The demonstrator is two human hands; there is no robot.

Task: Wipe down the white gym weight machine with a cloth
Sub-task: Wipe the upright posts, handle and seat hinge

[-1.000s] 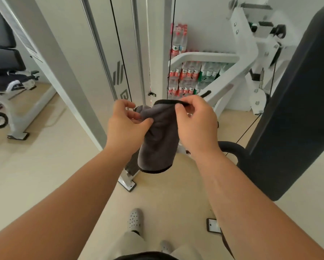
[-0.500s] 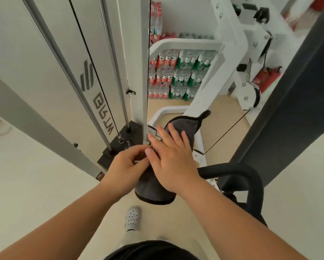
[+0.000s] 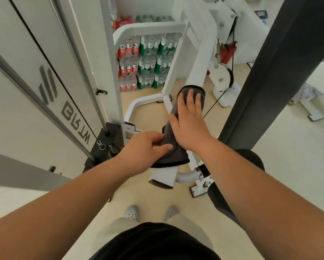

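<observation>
- The dark grey cloth (image 3: 173,149) lies draped along a sloping bar (image 3: 164,176) of the white weight machine (image 3: 196,59), dead ahead of the person at twelve o'clock.
- The right hand (image 3: 189,121) lies flat on the cloth's upper part, fingers straight and spread, palm pressing it to the bar; it grasps nothing.
- The left hand (image 3: 144,147) comes in from nine o'clock of the cloth and pinches its lower side edge between thumb and curled fingers.
- The bar's open end pokes out below the cloth's hem, at six o'clock.
- A black weight stack (image 3: 108,139) sits at about ten o'clock of the left hand.
- Packs of bottled water (image 3: 148,62) are stacked beyond the frame, near eleven o'clock.
- A black padded upright (image 3: 270,72) rises at two o'clock.
- Grey clogs (image 3: 132,212) stand on the pale floor below the bar.
</observation>
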